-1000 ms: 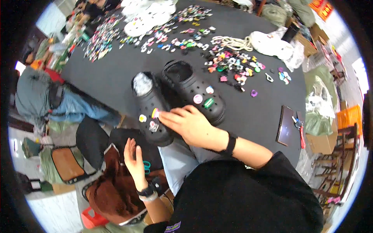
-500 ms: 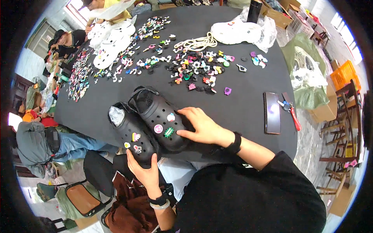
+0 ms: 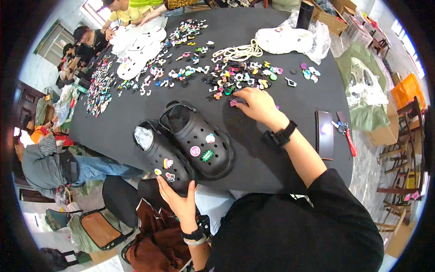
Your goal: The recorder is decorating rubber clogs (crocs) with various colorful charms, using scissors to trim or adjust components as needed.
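Two black clogs with holes stand side by side on the dark table. Several small charms sit on the toes of the left clog [image 3: 164, 156] and the right clog [image 3: 199, 140]. My left hand [image 3: 180, 204] cups the left clog's toe, with thumb and fingers on either side of it. Beyond the clogs, my right hand [image 3: 259, 106] reaches to the near edge of a pile of colourful charms [image 3: 240, 75]. Its thumb and forefinger are apart, beside a pink charm [image 3: 233, 103] that lies on the table. Its other fingers are partly hidden.
White clogs [image 3: 131, 63] lie at the far left, another white clog [image 3: 283, 41] at the far right by looped cream cord [image 3: 240, 51]. A dark phone [image 3: 324, 136] and keys [image 3: 340, 127] rest on the right. Co-workers sit and stand along the left.
My right hand has let go of the right clog and moved away to the charm pile. My left hand stays at the left clog's toe. The view has shifted slightly.
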Motion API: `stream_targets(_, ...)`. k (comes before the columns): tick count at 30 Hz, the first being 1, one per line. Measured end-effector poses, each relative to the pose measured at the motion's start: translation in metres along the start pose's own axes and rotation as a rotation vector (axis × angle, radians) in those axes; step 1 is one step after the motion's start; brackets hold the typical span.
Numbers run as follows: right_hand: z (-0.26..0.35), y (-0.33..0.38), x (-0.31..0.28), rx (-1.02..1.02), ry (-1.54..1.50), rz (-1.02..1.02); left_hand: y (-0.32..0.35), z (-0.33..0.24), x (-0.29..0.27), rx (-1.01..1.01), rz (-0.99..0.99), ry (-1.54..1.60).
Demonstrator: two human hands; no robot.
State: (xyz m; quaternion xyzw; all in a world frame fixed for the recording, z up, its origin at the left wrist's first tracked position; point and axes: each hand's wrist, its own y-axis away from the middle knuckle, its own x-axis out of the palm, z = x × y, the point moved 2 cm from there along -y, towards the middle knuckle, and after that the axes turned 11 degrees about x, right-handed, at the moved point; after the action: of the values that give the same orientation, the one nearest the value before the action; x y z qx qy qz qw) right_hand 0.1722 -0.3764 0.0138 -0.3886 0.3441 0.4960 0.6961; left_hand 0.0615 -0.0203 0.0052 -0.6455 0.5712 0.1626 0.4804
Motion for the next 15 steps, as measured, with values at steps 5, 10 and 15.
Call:
stream_targets(5,0.008,-0.017,0.021,0.034,0.137,0.072,-0.005,-0.006,-0.001,0.0,0.019,0.003)
stream_targets(10,0.013,-0.018,0.021,0.091,0.014,0.138,-0.004,-0.004,-0.005,-0.017,0.035,-0.011)
stream_targets(15,0.026,-0.039,0.026,-0.128,0.103,-0.122,-0.009,-0.002,-0.005,0.018,0.033,-0.028)
